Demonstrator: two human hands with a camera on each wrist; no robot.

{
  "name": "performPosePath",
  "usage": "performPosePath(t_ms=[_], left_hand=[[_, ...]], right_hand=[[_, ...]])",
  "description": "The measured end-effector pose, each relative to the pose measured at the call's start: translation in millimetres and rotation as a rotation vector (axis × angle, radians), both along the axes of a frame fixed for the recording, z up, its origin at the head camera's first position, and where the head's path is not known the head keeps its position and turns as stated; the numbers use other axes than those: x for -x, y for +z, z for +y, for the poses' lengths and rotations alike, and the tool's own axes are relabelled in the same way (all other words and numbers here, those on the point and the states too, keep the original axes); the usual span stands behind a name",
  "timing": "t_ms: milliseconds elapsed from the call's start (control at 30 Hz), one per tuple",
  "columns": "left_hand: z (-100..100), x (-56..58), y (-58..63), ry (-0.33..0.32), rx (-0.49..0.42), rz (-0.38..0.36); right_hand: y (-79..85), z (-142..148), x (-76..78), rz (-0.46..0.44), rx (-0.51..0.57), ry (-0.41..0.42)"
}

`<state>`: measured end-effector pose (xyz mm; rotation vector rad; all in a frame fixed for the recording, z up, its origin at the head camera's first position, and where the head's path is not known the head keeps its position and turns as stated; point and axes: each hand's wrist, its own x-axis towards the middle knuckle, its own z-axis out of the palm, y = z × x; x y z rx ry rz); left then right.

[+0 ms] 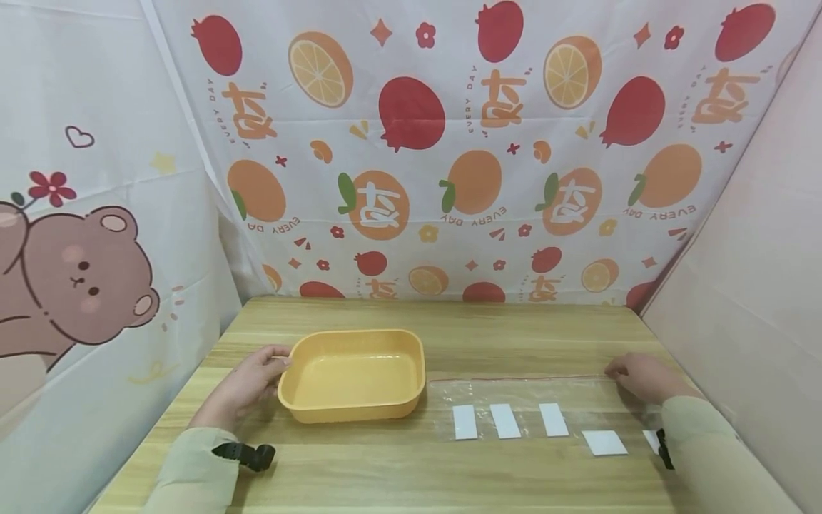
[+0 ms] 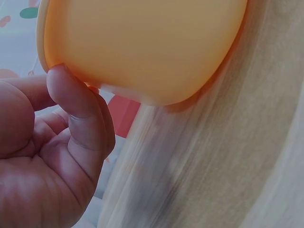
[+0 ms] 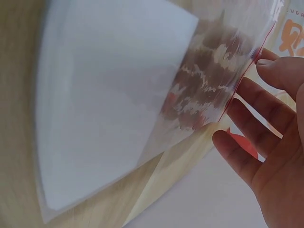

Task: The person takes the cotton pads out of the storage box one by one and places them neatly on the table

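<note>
A yellow plastic tray with rounded corners sits left of centre on the table. At its left end, my left hand pinches the rim, thumb on the near face and fingers behind; the tray wall fills the top of the left wrist view. To the right lies a row of clear zip bags with red seal lines, several holding a white card. My right hand pinches the sealed edge of the rightmost zip bag between thumb and index finger, the other fingers spread. A white card shows inside that bag.
The wood-grain table extends around the tray and bags. A fruit-print curtain hangs behind its back edge, with a bear-print curtain on the left and a plain pale curtain on the right.
</note>
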<state>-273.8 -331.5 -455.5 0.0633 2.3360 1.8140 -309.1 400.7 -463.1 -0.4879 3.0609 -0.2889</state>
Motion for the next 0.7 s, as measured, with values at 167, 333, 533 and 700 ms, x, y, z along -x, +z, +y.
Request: performPosePath(t_ms=[167, 333, 533, 700], left_hand=[[-0.6, -0.4, -1.1, -0.004, -0.01, 0.002], [-1.9, -0.8, 0.9, 0.0, -0.006, 0.007], [-0.3, -2.8, 5.7, 0.049, 0.045, 0.003], [3.1, -3.6, 13.3, 0.089, 0.11, 0.024]], right_hand=[[0.0, -3.5, -1.8, 0.016, 0.016, -0.015], [10.0, -16.8, -4.2, 0.02, 0.094, -0.045], [26.2, -37.8, -2.9, 0.037, 0.132, -0.042], [37.3, -53.2, -2.4, 0.095, 0.127, -0.013]])
